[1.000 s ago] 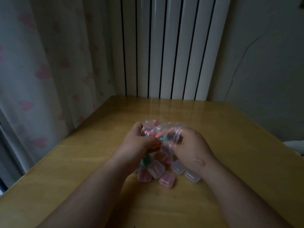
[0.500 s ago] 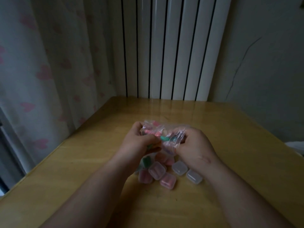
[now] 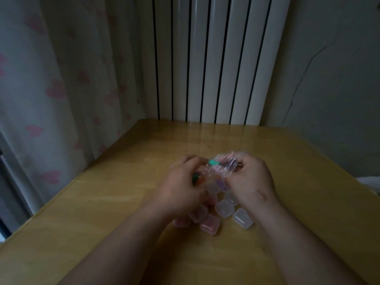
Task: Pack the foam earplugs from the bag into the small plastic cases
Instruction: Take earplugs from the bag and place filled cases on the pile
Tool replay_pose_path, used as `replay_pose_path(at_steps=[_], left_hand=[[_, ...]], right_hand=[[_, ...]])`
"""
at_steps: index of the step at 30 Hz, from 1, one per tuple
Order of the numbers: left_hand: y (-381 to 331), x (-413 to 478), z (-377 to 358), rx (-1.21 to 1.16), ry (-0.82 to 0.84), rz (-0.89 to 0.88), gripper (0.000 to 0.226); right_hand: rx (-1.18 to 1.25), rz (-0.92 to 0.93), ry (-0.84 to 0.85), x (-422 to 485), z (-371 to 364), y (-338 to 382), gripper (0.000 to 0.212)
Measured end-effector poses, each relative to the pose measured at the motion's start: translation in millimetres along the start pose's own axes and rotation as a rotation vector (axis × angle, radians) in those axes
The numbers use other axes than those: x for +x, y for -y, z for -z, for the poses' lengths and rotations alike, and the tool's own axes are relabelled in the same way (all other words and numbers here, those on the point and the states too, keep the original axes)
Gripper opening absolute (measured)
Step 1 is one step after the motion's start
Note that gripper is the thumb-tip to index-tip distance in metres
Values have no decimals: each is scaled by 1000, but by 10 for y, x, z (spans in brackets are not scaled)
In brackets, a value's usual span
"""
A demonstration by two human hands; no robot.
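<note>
Earplug bag (image 3: 224,167) pinched between left hand (image 3: 181,192) and right hand (image 3: 250,182), above cases (image 3: 225,208) on table (image 3: 102,212).

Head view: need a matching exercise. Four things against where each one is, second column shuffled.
Things
1. bag
2. pink case
3. rightmost clear case
4. radiator

Places
A. on the table, right beside the right wrist
B. against the wall, behind the table's far edge
C. held up off the table between the left hand and the right hand
D. on the table, mid-gap between the two forearms

Pairs: 1-C, 2-D, 3-A, 4-B
</note>
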State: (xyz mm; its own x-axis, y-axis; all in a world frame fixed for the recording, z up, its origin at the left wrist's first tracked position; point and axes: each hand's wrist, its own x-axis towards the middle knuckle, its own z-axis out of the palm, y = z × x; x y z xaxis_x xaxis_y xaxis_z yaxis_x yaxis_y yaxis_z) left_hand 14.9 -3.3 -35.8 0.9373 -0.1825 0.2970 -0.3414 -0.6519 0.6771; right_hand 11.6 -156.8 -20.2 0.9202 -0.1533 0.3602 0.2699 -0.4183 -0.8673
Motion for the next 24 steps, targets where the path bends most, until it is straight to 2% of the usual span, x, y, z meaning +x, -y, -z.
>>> replay_pose_path(at_steps=[5,8,14,19,21,23,24], left_hand=[[15,39,-52,125,-162,20,16],[67,71,-15,144,-205,40,5],[234,150,88,-15,-261,258,7],[413,202,145,64,-453,362,9],[501,226,129,88,-412,418,6],[540,235,101,130,-227,482,13],[555,238,80,192,-139,478,24]], right_hand=[[41,3,36,-9,47,30,17],[20,69,-3,13,71,26,24],[69,126,-144,30,107,19,31],[25,42,-38,17,74,-40,28],[-25,-15,36,-4,59,-67,23],[-45,-68,72,-16,49,-93,18],[-27,-95,81,-20,50,-103,17]])
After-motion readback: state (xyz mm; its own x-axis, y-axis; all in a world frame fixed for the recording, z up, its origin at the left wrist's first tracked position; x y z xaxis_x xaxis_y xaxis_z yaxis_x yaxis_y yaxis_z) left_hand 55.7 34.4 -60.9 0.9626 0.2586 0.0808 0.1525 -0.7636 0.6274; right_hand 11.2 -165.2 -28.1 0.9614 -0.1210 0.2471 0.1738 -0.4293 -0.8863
